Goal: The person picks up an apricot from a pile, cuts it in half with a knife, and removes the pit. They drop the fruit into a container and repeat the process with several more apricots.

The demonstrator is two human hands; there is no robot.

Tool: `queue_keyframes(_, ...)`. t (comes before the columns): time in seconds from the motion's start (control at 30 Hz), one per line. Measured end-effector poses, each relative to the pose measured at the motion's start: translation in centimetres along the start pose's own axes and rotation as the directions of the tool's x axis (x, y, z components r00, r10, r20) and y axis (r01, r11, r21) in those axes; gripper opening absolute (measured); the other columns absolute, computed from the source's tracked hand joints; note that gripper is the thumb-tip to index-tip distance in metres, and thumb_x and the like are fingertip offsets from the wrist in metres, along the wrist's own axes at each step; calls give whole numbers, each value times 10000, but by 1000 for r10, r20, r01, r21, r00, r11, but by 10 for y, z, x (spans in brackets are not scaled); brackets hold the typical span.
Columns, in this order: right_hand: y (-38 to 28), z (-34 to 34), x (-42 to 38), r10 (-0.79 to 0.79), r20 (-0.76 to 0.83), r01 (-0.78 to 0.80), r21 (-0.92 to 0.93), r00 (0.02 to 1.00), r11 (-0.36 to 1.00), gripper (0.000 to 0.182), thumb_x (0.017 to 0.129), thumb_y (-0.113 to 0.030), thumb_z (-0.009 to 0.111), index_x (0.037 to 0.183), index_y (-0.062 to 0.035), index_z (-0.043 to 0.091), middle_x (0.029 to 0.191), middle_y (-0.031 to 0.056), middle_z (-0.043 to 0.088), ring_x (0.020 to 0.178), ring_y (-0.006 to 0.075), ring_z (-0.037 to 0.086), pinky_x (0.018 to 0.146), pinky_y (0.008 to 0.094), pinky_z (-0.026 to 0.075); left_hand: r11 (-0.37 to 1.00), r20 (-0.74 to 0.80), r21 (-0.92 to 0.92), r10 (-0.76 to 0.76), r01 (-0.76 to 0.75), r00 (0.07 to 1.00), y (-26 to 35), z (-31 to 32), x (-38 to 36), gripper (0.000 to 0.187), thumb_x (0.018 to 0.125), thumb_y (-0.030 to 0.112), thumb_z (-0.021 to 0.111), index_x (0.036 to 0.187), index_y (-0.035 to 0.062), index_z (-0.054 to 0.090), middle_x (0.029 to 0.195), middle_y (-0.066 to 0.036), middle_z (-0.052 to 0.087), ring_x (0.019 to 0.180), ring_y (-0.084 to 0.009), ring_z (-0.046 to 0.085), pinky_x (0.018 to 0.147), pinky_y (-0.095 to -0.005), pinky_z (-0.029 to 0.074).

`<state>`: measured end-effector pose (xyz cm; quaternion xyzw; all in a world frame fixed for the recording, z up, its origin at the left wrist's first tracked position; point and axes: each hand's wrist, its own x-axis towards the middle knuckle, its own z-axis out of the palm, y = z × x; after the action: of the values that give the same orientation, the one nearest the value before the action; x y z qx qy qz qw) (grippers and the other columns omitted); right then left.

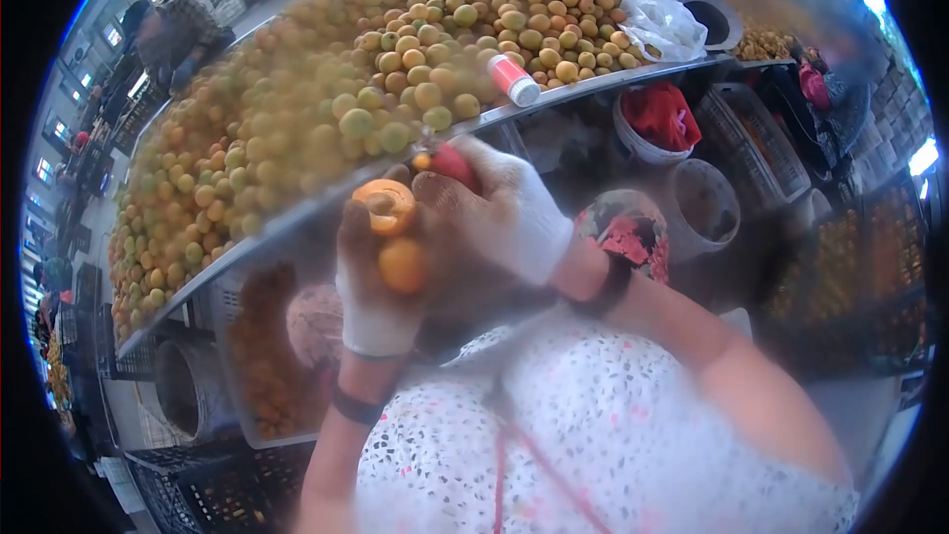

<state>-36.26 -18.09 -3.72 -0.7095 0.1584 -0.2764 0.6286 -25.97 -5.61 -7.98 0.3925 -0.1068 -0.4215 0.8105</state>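
Observation:
Both hands wear soiled white gloves and meet near the front edge of the fruit table. My left hand [371,272] is closed around a cut apricot half [386,206], its orange inside facing up; another orange fruit [403,265] shows lower against the palm. My right hand [494,203] is closed on a small red-handled tool [452,167], close beside the cut fruit; the tool's working end cannot be made out. Beyond the hands, a great heap of yellow-green and orange apricots [415,64] covers the metal-edged table [267,229].
A red-and-white cylinder [513,79] and a white plastic bag [664,24] lie at the table edge. Below stand a bucket with red cloth [657,121], a white bucket [704,206], a crate of fruit pieces [265,376] and a grey bucket [183,391]. People [178,35] are farther off.

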Motion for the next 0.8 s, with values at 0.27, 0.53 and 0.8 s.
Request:
queue_keyframes(0.27,27,16,-2,-160,-34,162,64,987,985,226,940,-191,656,1039,-6,571,858,153,681,808,233,696,689,313,528,831,129,523,142,-189,981,7,10,-15,461,1033,460,441,1182,42,567,986,-23,598,849,-105,555,705,-240,421)
queue_keyframes(0.53,16,20,-7,11,166,-77,396,986,915,170,972,-133,599,1086,-10,567,985,54,672,935,109,633,773,272,527,993,-124,3,-118,119,985,5,7,-15,474,968,562,508,1033,99,584,744,0,544,622,-123,541,497,-243,404)
queue_keyframes(0.8,-4,5,-9,-298,205,361,-595,932,718,314,870,-286,707,1013,-53,552,805,210,644,751,368,668,617,429,516,444,248,823,282,-355,927,3,-23,-4,203,934,81,524,1089,10,634,926,-121,683,758,-202,637,713,-328,523)
